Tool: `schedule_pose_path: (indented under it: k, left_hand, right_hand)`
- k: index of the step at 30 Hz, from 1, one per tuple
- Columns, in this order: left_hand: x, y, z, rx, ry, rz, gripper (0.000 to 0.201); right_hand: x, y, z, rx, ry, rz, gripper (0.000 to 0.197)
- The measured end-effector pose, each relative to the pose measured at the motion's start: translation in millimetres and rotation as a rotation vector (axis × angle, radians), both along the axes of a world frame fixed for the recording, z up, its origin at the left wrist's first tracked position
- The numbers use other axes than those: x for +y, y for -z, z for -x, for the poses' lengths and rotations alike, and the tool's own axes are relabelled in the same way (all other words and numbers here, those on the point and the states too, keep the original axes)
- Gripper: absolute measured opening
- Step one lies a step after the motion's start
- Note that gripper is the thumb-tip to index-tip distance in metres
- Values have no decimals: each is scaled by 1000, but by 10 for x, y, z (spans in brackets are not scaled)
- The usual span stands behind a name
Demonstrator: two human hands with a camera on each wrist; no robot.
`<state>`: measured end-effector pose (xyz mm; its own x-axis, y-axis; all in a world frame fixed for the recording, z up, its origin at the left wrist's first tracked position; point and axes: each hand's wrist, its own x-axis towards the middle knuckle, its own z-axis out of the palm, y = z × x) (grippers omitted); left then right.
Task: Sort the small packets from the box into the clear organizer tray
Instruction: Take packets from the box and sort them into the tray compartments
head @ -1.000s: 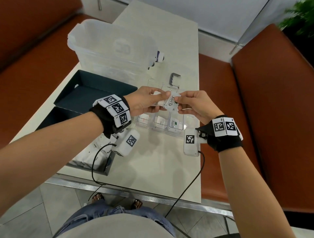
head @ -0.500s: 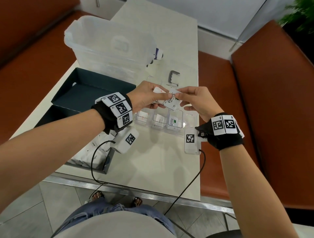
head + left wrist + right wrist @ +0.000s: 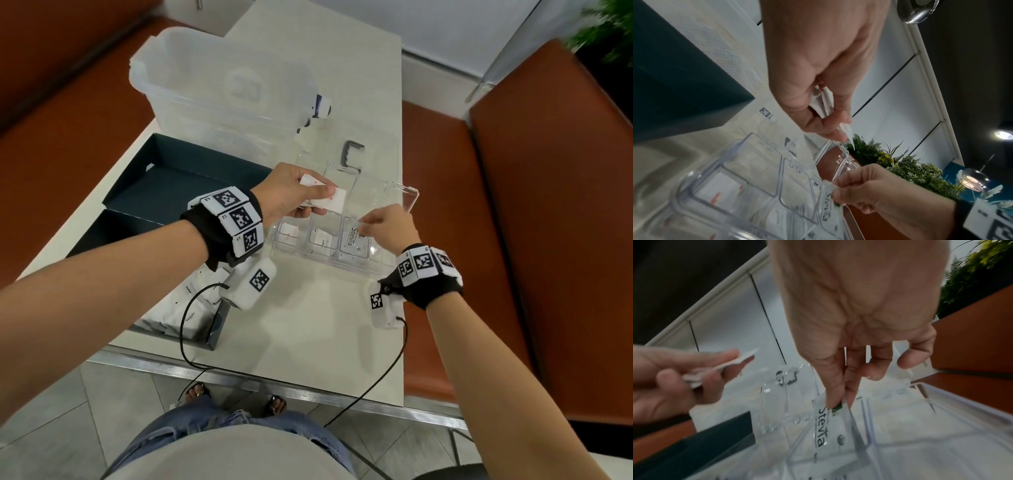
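The right hand (image 3: 390,224) has its grip pinched, thumb and forefinger together, on the top edge of a white Stevia packet (image 3: 827,430), which stands upright inside a near-row compartment of the clear organizer tray (image 3: 344,265). The left hand (image 3: 287,197) hovers over the tray's left part, its grip closed on a few white packets with red marks (image 3: 327,198). Two compartments left of the Stevia packet hold more white packets. The tray's clear lid (image 3: 394,192) stands open at its far side. Left of the tray on the pale worktop (image 3: 308,329) lies the dark box (image 3: 164,195), with sugar sachets (image 3: 178,308) in its near end; a large translucent bin (image 3: 219,89) sits beyond
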<state>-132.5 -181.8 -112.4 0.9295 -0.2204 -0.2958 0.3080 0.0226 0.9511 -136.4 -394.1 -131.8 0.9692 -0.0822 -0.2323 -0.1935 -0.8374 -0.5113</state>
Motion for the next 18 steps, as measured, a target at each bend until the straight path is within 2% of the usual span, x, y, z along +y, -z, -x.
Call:
schedule_pose_path:
  k: [9, 15, 18]
  left_hand:
    - [-20, 3, -6, 8, 3, 3, 10]
    - [3, -3, -10, 15, -1, 14, 11]
    - [1, 1, -8, 17, -2, 12, 10]
  right_hand:
    - [153, 230, 63, -83, -213, 496, 22]
    - [146, 244, 82, -141, -304, 580, 32]
    - [176, 239, 83, -163, -324, 584, 27]
